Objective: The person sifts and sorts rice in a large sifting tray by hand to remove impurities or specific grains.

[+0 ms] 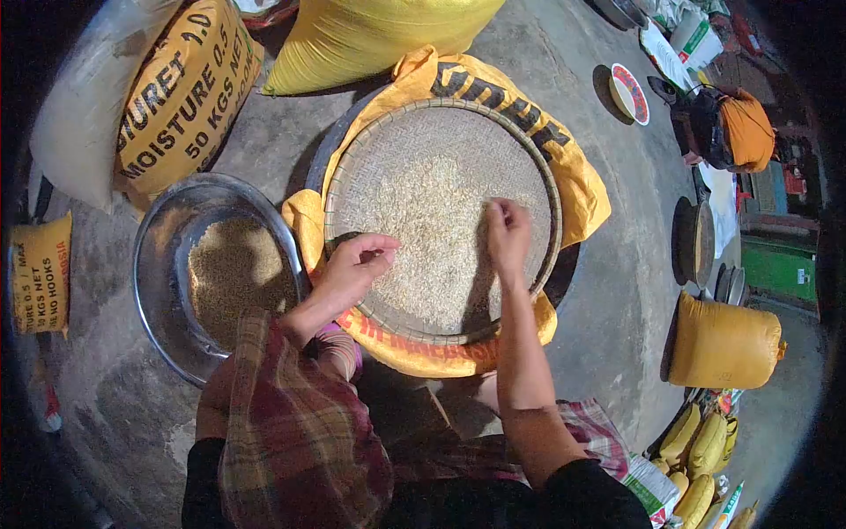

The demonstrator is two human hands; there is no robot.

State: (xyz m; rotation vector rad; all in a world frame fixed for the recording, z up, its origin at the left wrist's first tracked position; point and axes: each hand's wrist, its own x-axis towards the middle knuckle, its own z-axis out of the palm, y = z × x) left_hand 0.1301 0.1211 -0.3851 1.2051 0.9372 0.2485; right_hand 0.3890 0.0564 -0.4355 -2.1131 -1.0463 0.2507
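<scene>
A round woven winnowing tray [357, 145] lies in front of me, with pale rice grains [432, 220] spread across its middle and lower part. Over the left side of the grains is my left hand [363, 263], its thumb and fingers drawn together in a pinch. My right hand [508, 231] hovers above the right side of the tray, fingers curled closed. Whatever either hand pinches is too small to make out. Beneath the tray, a yellow printed sack [577, 189] is draped over a wide dark container that is mostly hidden.
Left of the tray stands a metal basin [159, 291] holding brownish grain [233, 273]. Full sacks stand behind: a printed one [194, 97] and a yellow one [370, 44]. At right are a patterned bowl [629, 94], a stuffed yellow sack [724, 344] and bananas [708, 445].
</scene>
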